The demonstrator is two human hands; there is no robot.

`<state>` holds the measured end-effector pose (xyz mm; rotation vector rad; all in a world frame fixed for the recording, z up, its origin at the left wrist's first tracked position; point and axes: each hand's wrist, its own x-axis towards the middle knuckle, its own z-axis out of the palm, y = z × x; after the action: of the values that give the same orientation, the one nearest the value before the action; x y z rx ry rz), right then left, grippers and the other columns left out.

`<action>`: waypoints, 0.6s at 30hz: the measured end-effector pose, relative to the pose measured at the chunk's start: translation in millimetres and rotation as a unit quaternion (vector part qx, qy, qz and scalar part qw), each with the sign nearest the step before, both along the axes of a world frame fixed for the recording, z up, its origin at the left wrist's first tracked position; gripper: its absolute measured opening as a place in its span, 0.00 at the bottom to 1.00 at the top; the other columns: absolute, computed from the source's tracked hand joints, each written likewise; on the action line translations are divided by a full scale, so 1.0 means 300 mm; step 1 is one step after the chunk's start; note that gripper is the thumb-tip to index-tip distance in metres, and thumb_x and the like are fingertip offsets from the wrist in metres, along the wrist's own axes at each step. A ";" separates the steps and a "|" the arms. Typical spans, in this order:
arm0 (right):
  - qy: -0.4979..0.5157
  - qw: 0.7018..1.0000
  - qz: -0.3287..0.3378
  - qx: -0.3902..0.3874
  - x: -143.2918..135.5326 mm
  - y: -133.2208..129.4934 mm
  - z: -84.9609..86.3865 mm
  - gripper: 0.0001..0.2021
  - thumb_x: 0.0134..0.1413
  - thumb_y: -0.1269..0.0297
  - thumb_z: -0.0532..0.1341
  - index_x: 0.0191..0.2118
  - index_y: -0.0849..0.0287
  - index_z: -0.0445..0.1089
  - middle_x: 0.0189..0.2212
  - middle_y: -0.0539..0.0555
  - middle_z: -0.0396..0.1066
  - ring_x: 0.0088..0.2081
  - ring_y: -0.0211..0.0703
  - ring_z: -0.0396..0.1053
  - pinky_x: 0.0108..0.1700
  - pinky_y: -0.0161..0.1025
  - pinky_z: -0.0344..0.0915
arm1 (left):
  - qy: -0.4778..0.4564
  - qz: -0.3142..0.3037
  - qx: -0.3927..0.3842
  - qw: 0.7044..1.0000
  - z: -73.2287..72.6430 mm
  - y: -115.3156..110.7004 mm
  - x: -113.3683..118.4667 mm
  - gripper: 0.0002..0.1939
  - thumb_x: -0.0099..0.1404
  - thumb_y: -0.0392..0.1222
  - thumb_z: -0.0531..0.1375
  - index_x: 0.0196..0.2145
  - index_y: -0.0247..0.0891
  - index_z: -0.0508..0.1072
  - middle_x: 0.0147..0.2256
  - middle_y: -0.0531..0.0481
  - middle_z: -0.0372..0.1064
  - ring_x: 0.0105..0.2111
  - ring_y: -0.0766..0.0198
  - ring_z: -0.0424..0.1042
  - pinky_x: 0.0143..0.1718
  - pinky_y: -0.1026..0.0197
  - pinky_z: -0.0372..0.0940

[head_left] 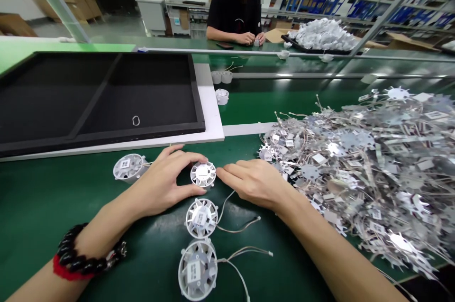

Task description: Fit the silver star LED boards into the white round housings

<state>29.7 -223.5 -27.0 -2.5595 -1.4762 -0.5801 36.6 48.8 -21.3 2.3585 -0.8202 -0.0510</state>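
Thumb and fingers of my left hand (169, 179) curl around a small round white housing (203, 174) with a shiny star-shaped metal plate in its top. At the housing's right edge is my right hand (256, 181), fingers pressed together; whatever they pinch is hidden. Just below sits a second white housing (201, 218) with a labelled metal plate and wires trailing right. A third housing (197, 271), similarly fitted with a wired plate, stands nearest me. Another housing (128, 168) with a labelled plate rests left of my left hand, partly behind the wrist.
A heap of star-shaped metal plates with wires (355, 164) covers the right side. A black tray (156, 88) lies on a white board at the left. Several white housings (222, 96) stand beyond. Across the bench, a person (232, 13) handles a small white part near a piled tray (322, 36).
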 end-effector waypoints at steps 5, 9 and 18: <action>0.024 0.999 -0.031 0.020 -0.003 0.020 -0.015 0.16 0.68 0.81 0.52 0.40 0.61 0.76 0.26 0.51 0.74 0.26 0.39 0.66 0.28 0.41 0.50 | 0.011 -0.015 0.009 1.000 0.023 0.007 -0.003 0.28 0.70 0.67 0.63 0.59 0.48 0.73 0.57 0.48 0.77 0.62 0.46 0.71 0.75 0.35 0.51; 0.056 0.995 -0.056 0.054 -0.007 0.029 -0.027 0.12 0.68 0.77 0.56 0.39 0.60 0.77 0.27 0.51 0.75 0.26 0.38 0.69 0.27 0.40 0.49 | 0.005 -0.035 0.010 0.999 0.013 -0.002 -0.013 0.25 0.73 0.59 0.63 0.61 0.48 0.72 0.60 0.47 0.75 0.62 0.49 0.72 0.76 0.35 0.49; 0.066 0.969 -0.072 0.226 -0.053 0.088 0.027 0.13 0.76 0.67 0.55 0.42 0.61 0.77 0.37 0.53 0.82 0.35 0.40 0.75 0.38 0.39 0.65 | 0.081 -0.006 -0.186 0.979 0.060 0.011 -0.031 0.23 0.68 0.56 0.70 0.57 0.50 0.76 0.58 0.46 0.76 0.55 0.53 0.78 0.57 0.57 0.75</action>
<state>13.9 -197.0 -19.1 -2.3013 -0.9819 -0.6603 27.3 52.1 -3.2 1.9695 -0.6973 -0.0863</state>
